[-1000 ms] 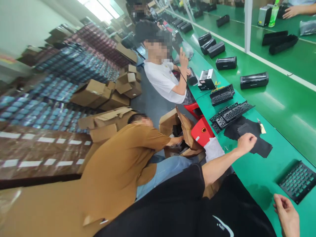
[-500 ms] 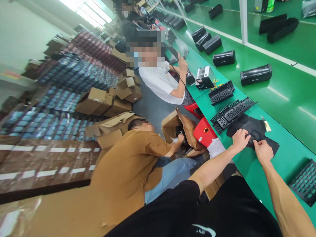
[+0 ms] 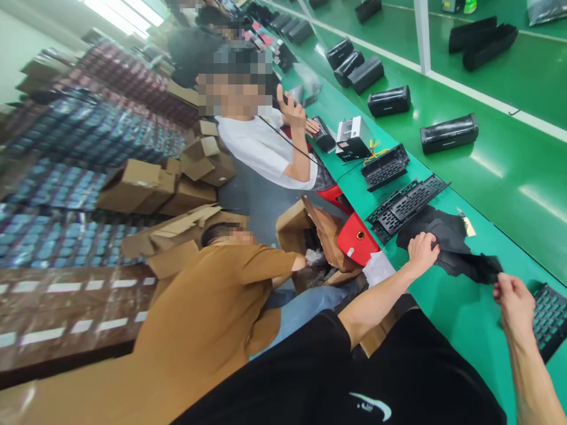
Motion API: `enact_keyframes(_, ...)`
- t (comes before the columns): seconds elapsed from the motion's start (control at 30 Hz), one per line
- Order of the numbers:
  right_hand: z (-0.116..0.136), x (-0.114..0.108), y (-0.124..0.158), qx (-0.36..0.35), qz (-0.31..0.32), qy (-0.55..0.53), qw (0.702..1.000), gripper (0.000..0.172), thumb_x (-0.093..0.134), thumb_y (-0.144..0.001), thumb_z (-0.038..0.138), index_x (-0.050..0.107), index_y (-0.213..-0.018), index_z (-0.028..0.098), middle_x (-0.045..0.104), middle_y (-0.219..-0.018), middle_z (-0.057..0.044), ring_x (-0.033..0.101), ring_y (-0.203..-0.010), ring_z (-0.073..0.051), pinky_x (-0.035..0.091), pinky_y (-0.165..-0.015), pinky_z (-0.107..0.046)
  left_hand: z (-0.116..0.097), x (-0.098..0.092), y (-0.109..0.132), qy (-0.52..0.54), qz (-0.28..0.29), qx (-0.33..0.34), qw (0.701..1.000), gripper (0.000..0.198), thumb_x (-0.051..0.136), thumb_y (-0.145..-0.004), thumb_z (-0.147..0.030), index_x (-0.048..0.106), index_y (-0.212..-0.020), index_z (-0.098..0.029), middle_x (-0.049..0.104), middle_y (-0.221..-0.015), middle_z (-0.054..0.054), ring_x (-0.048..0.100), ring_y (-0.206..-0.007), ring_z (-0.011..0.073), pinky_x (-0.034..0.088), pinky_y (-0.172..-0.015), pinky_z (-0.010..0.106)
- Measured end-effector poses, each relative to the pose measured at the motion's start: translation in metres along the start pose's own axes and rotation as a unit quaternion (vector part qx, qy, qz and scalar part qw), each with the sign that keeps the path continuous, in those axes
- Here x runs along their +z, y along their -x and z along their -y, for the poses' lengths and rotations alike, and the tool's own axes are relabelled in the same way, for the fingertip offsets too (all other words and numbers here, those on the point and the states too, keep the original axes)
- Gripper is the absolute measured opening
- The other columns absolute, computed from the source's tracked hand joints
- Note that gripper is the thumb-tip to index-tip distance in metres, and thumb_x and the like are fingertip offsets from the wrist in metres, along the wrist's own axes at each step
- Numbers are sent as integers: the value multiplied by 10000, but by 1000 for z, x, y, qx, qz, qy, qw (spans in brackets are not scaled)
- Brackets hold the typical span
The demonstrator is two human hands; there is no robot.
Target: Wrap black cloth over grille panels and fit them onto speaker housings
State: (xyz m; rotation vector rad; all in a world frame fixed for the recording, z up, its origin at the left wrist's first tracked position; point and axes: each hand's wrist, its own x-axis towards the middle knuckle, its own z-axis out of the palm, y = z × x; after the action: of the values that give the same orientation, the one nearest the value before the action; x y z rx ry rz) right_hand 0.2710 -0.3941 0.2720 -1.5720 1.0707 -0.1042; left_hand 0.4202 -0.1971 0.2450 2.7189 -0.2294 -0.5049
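Observation:
Thin black sheets of cloth-like material point(image 3: 443, 227) lie in a loose pile on the green tabletop point(image 3: 460, 319). My left hand point(image 3: 423, 254) rests at the pile's near edge, its fingers bent and closed on the material. Farther right, my right hand point(image 3: 516, 304) pinches the corner of one black sheet point(image 3: 481, 265), which stretches between the two hands. Just beyond my left hand sit black slotted grille panels point(image 3: 407, 206), stacked partly over one another. Another black grille panel point(image 3: 551, 319) lies beside my right hand, partly hidden by it.
A small cream piece point(image 3: 469, 226) lies past the sheets. Farther along stand a white-and-black box point(image 3: 353, 139) and another grille point(image 3: 385, 167). Black speaker-like cylinders point(image 3: 449, 133) lie on the green surface beyond. Two people work at left, near a red stool point(image 3: 358, 236) and cardboard boxes point(image 3: 295, 227).
My right hand has moved right, away from my left, drawing out the corner of a black sheet. The person in white has lowered a hand onto a black cylinder.

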Motion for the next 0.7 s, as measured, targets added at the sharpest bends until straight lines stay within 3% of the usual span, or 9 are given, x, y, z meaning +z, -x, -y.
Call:
enact_keyframes(0.1,-9,-64,19,11,-60,-173,983,502,867,-687,645,630,-853,235,597,-681,39,558,-624,-155,491,-643,-315,0,-5,-3,-2,9,-2,1000,195,694,-988,-400,666,-1122,-262,675,-1169,39,626,-1143,235,448,-996,378)
enact_keyframes(0.2,-17,-118,44,14,-87,-285,955,389,931,-678,479,662,-801,227,680,-830,12,646,-805,-182,553,-847,-377,0,-14,-6,-1,20,-12,1000,186,702,-980,-391,669,-1106,-259,673,-1174,50,634,-1146,245,450,-1017,390)
enact_keyframes(0.27,-19,-141,64,14,-102,-305,947,306,892,-719,444,685,-798,233,703,-873,4,662,-861,-193,543,-938,-395,-4,-21,-7,18,13,-18,1000,172,708,-971,-341,671,-1110,-248,674,-1179,59,641,-1146,247,461,-1024,396)
enact_keyframes(0.37,-16,-150,94,35,-92,-324,941,221,814,-783,439,745,-876,250,744,-934,-16,691,-914,-219,526,-1016,-424,-26,-28,3,137,1,21,990,236,704,-959,-281,664,-1186,-228,675,-1226,79,645,-1151,222,488,-1019,367)
enact_keyframes(0.43,-12,-144,109,59,-76,-345,934,232,759,-821,445,777,-958,259,774,-1035,-43,716,-990,-255,509,-1071,-474,-52,-26,21,272,99,96,952,410,774,-906,-309,647,-1286,-225,675,-1298,97,652,-1134,207,516,-983,343)
enact_keyframes(0.53,-10,-126,120,87,-50,-372,923,283,709,-844,469,793,-1027,270,789,-1077,-72,732,-1037,-299,498,-1095,-550,-100,-11,57,420,392,193,795,777,915,-761,-357,584,-1455,-249,671,-1387,117,673,-1112,210,541,-936,336)
enact_keyframes(0.6,-13,-118,119,108,-22,-371,922,299,716,-839,493,792,-1033,278,793,-1061,-78,733,-1050,-315,515,-1070,-564,-125,2,80,428,503,205,722,732,918,-758,-391,635,-1414,-228,720,-1277,97,685,-1012,190,537,-890,321)
enact_keyframes(0.63,-16,-117,117,118,-13,-361,925,295,729,-831,509,787,-1012,284,794,-1044,-74,734,-1036,-313,535,-1042,-552,-135,8,90,420,517,204,718,616,893,-787,-398,689,-1334,-202,743,-1174,77,676,-945,172,528,-862,303)
enact_keyframes(0.7,-24,-119,111,133,-9,-332,934,313,743,-824,580,766,-942,291,790,-979,-55,735,-955,-295,578,-956,-512,-145,17,104,393,482,196,758,353,819,-856,-373,760,-1130,-159,739,-965,30,633,-839,141,501,-804,262)
